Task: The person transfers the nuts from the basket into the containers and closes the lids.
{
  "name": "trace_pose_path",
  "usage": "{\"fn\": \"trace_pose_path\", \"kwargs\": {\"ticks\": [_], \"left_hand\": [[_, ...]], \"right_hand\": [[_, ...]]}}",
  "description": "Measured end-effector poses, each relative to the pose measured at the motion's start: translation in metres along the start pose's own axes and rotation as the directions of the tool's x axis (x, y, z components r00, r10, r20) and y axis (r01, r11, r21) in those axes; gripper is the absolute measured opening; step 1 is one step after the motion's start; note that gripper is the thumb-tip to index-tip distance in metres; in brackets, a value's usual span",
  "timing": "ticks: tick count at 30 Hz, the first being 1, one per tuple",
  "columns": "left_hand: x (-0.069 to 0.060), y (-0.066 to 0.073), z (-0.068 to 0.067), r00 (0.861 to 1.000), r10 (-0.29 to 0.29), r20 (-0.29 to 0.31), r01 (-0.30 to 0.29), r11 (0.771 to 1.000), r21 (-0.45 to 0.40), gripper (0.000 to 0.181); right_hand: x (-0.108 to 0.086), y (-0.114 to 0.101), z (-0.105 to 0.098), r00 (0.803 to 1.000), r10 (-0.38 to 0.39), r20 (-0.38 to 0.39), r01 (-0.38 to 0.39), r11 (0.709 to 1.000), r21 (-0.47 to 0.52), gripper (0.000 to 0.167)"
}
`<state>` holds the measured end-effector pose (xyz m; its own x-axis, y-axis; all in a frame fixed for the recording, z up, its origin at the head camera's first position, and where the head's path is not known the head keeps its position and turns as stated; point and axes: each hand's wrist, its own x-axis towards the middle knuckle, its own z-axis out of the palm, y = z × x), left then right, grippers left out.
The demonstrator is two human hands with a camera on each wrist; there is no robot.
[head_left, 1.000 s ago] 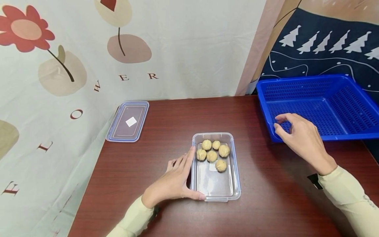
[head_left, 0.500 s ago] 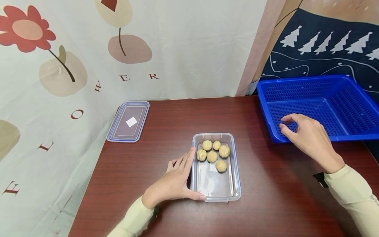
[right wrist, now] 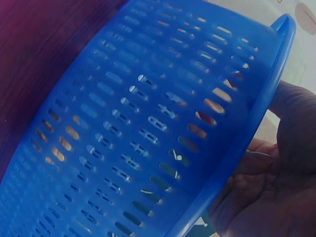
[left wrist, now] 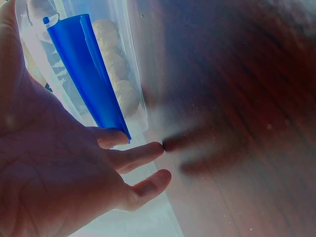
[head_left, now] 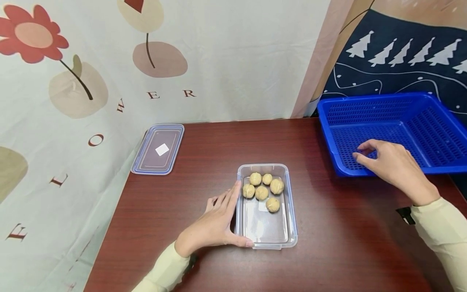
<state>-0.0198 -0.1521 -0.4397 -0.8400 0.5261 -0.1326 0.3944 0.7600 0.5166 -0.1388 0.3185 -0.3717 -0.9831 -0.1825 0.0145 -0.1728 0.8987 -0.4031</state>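
Note:
In the head view, a clear plastic food container (head_left: 270, 231) stands uncovered on the table. Several walnuts (head_left: 261, 193) lie in its far half. My left hand (head_left: 213, 223) rests against the container's left side, fingers extended, thumb at the near left corner. The left wrist view has the container's blue locking clip (left wrist: 89, 69) beside that hand's fingers. Over the near left part of a blue perforated basket (head_left: 365, 132) is my right hand (head_left: 394, 164), its thumb and forefinger curved with a gap between them. Nothing shows in its grasp; the right wrist view has the basket wall partly covering it.
A flat container lid (head_left: 157, 152) with a blue seal lies at the table's far left. Behind the reddish-brown table (head_left: 219, 150) hangs a printed cloth (head_left: 237, 61). The basket stands at the back right, against a dark tree-patterned cloth (head_left: 394, 73).
My right hand has shifted to the right, from the basket's left rim to farther in over it. The left hand, container and walnuts stay in place.

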Motion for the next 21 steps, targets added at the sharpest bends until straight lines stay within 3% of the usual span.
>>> {"fn": "trace_pose_path", "kwargs": {"ticks": [21], "left_hand": [[0.001,0.0,0.001,1.0,0.003,-0.008,-0.003,1.0,0.003,0.156]], "right_hand": [[0.014,0.028,-0.013,0.983,0.109,0.15,-0.106,0.994,-0.031,0.046]]}}
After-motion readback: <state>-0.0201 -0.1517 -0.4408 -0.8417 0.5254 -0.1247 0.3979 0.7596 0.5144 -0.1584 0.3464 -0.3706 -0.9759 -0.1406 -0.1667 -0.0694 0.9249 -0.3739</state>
